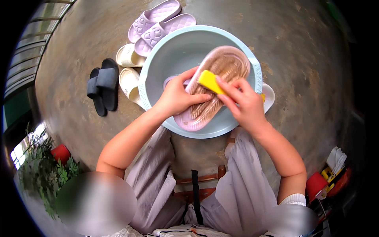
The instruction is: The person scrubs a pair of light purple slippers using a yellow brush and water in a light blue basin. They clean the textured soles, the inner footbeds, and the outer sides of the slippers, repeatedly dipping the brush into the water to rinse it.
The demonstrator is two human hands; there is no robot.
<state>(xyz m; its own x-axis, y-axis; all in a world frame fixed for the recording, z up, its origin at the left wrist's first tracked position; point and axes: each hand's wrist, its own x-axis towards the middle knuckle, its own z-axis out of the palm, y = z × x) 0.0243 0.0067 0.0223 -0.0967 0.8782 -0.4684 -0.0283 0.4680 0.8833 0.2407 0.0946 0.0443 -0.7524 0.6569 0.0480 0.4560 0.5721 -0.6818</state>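
A pale pink slipper (232, 59) is tilted over the basin with its ridged, brown-stained sole facing up. My left hand (178, 95) grips its left side, the thumb lying across the sole. In my right hand (245, 103) is a small yellow sponge-like block (210, 81), pressed against the middle of the sole; whether it has bristles is hidden. Beneath them stands a light blue round basin (160, 48). Part of a lavender slipper (167, 81) shows inside it, mostly covered by my left hand.
Around the basin's left lie lavender slippers (166, 29), cream slippers (128, 81) and dark slides (107, 85). A whitish object (269, 96) sits partly behind the right rim. My knees flank the basin's near side. A plant (43, 170) stands lower left; red and yellow items (318, 185) lower right.
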